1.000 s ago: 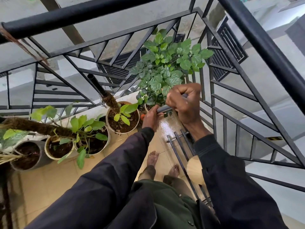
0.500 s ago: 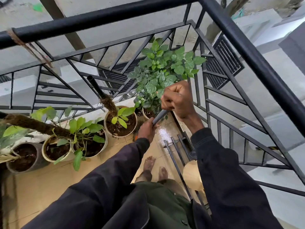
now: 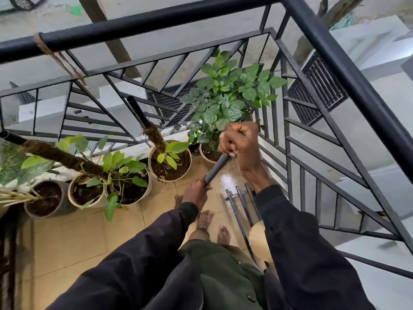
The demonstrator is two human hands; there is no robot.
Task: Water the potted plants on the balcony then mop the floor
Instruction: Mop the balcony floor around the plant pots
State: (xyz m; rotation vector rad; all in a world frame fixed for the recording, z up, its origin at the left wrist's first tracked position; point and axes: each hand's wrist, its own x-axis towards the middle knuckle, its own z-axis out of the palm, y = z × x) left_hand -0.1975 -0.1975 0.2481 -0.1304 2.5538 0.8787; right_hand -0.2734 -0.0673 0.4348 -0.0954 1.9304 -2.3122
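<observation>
Over by the floor's (image 3: 73,238) far right corner, both hands are gripping the mop handle (image 3: 217,167). The right hand (image 3: 240,142) is curling round its top and the left hand (image 3: 195,194) is wrapping it lower. The handle is slanting down-left towards the pots (image 3: 169,173), and the left hand is hiding the mop head.

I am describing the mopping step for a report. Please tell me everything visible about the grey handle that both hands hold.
The grey handle is a smooth, round, matte pole; its material is unclear. Only a short stretch shows, slanting from upper right to lower left above the wet floor tiles. The right hand grips its upper part, the left hand its lower part. Both ends are hidden, so no mop head shows.
</observation>
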